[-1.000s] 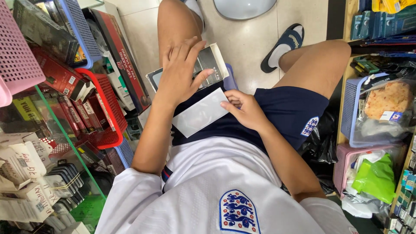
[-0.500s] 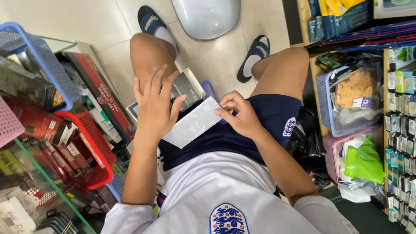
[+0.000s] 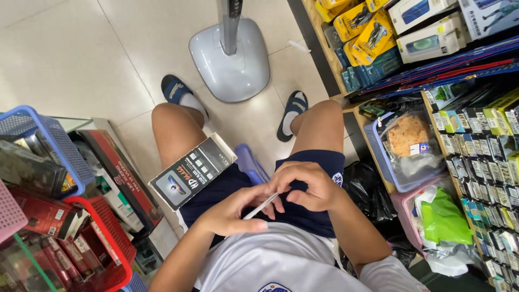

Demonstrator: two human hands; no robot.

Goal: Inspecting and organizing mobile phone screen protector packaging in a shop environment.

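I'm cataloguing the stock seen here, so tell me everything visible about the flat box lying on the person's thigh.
The flat box is a slim rectangular carton, apparently card, with a dark printed face and white edges. One end shows a small picture, the rest pale print. It lies flat and skewed across the left thigh, its upper end looking open. Neither the left hand nor the right hand touches it.

A grey fan base (image 3: 231,62) stands on the pale tiled floor (image 3: 65,59). Just below it rest two dark blue slippers (image 3: 174,89). Far left of the base sit a blue basket (image 3: 32,127) and a red basket (image 3: 111,238). To its right, shelves (image 3: 476,124) hold packaged goods, with a green bag (image 3: 443,221) lower down.
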